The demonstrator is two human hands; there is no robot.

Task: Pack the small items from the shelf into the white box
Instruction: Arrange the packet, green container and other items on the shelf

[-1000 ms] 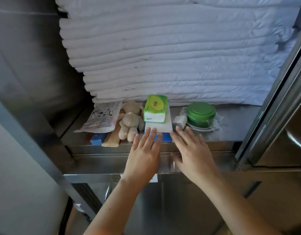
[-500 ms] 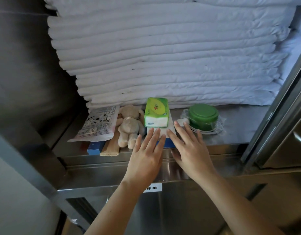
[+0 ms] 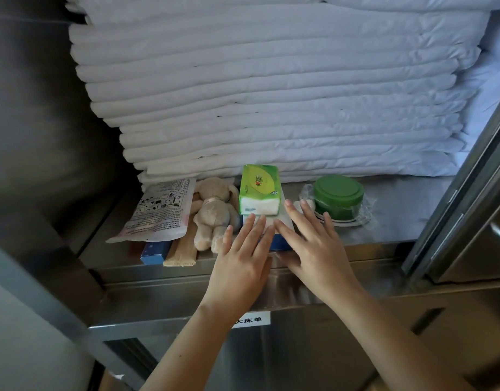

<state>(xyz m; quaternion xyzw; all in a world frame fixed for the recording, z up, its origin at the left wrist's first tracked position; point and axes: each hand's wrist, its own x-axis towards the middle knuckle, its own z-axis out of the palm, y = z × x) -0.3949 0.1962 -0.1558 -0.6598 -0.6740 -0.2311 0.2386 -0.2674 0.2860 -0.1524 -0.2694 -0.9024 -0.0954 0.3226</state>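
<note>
Small items lie along the front of a steel shelf (image 3: pixel 389 218). From the left: a printed white pouch (image 3: pixel 158 211), a blue packet (image 3: pixel 154 253) under it, a wooden comb (image 3: pixel 182 249), a beige plush toy (image 3: pixel 213 215), a green tissue pack (image 3: pixel 259 189) on top of a flat white box (image 3: pixel 285 218) with a blue front, and a green-lidded jar (image 3: pixel 338 196) in clear wrap. My left hand (image 3: pixel 243 255) lies with straight fingers on the box front. My right hand (image 3: pixel 313 244) lies flat on the box's right side, fingers spread.
A tall stack of folded white linen (image 3: pixel 271 94) fills the back of the shelf. Steel cabinet walls close in on the left, and a steel door frame (image 3: pixel 463 193) stands at the right. A white label (image 3: pixel 250 320) sits on the shelf's front lip.
Both hands have slid forward from the shelf's edge onto the flat white box. The view has moved closer to the shelf.
</note>
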